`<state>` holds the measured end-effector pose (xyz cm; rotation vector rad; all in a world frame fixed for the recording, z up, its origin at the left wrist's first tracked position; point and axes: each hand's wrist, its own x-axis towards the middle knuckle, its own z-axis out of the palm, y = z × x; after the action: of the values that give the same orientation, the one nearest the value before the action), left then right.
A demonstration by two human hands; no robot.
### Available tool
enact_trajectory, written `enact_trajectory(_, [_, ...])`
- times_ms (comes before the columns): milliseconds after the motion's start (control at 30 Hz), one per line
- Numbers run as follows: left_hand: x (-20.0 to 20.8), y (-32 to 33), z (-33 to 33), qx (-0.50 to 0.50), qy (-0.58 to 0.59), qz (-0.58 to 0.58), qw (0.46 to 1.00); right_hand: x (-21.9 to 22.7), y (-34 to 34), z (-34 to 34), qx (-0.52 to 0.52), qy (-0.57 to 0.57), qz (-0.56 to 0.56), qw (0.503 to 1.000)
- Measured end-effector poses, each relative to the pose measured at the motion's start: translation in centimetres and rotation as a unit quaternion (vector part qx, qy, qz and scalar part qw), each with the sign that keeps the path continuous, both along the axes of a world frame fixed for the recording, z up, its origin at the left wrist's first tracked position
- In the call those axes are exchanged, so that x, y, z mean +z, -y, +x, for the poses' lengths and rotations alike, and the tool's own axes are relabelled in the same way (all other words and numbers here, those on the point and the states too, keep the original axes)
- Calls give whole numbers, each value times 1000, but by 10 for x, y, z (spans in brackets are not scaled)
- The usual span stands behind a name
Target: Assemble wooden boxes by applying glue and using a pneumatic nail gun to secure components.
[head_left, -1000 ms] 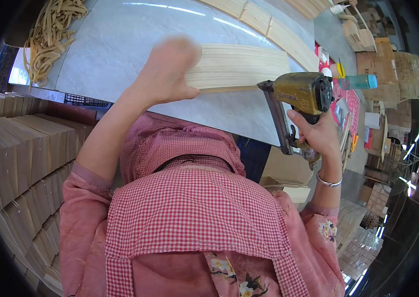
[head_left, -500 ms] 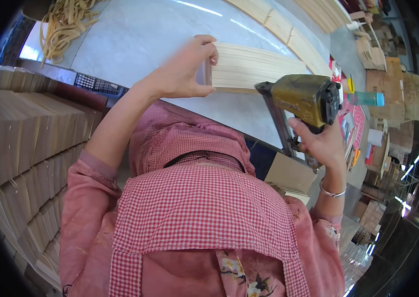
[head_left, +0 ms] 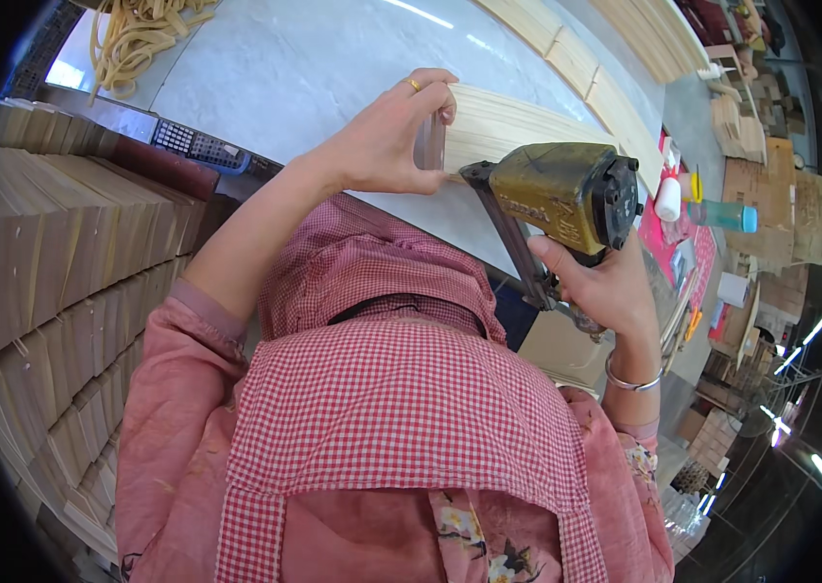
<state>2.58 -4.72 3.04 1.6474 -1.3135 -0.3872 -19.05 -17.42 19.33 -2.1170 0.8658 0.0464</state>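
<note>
My left hand (head_left: 382, 136), fingers curled at the far side and thumb at the near side, grips a narrow greyish strip (head_left: 436, 146). That strip stands across the left end of a bundle of pale wooden slats (head_left: 518, 117) on the table. In my right hand (head_left: 610, 287) is a yellow-and-black nail gun (head_left: 552, 194), held by its handle. Its dark nose is close to my left thumb, at the near corner of the slats' end. Whether the nose touches the wood I cannot tell. The gun's body covers part of the slats.
The pale marbled table (head_left: 284, 78) carries a heap of tan bands (head_left: 139, 44) at far left and more wooden strips (head_left: 576, 63) along the back. Stacked wooden boards (head_left: 70, 253) rise at left. A white bottle (head_left: 667, 194) and a teal bottle (head_left: 727, 216) are at right.
The nail gun has moved left, bringing its nose from over the slats to beside my left thumb. My left hand keeps its grip at the slats' end. The whole view has shifted slightly.
</note>
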Motion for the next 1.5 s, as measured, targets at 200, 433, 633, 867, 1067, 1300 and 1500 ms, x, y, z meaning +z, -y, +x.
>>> enact_trajectory(200, [-6,0,1,-2,1,-34,999,8,-4,8,-8,-34,-8,999])
enact_trajectory(433, [11,-56,-27,190,119,-2,975,-3,-4,-11,50,90,-91,991])
enact_trajectory(633, [12,-93,-69,289,-27,28,956,-6,5,-36,-53,52,-38,997])
enact_trajectory(867, [-4,-63,9,380,21,-115,917,-20,3,-42,-74,50,-8,996])
enact_trajectory(1067, [-8,-38,177,411,114,154,891,-36,-31,-14,-13,118,17,993])
enact_trajectory(1300, [24,-16,186,300,58,237,922,-48,-49,0,-15,124,48,991])
enact_trajectory(1500, [-1,-18,213,300,57,227,925,-55,-55,5,-6,162,33,986])
